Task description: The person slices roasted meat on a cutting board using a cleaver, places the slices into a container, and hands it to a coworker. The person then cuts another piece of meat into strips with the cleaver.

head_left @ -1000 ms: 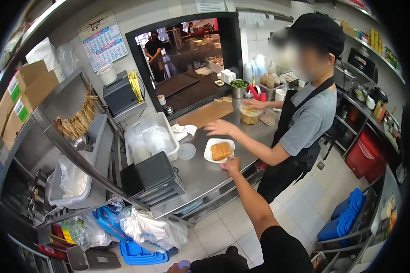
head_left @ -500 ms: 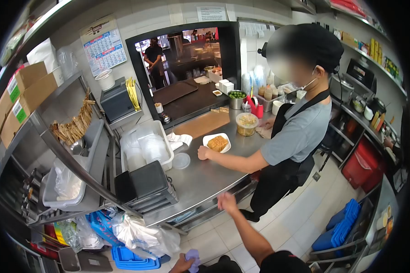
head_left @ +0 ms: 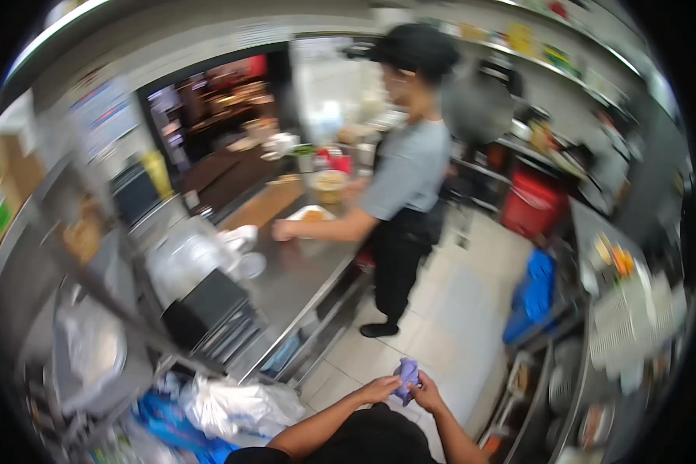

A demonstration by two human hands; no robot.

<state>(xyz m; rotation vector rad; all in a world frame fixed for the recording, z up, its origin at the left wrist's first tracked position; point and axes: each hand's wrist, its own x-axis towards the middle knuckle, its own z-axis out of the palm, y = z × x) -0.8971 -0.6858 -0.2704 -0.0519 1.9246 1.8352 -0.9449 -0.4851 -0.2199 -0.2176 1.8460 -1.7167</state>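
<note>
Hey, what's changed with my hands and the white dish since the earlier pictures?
Your right hand let go of the white dish, drew back from the counter and took hold of the crumpled purple item. Your left hand still holds that too. The round tub stayed on the counter.

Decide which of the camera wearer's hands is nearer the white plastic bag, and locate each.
Left. The left hand is to the right of the white plastic bag; the right hand is farther right, across the crumpled purple item.
</note>
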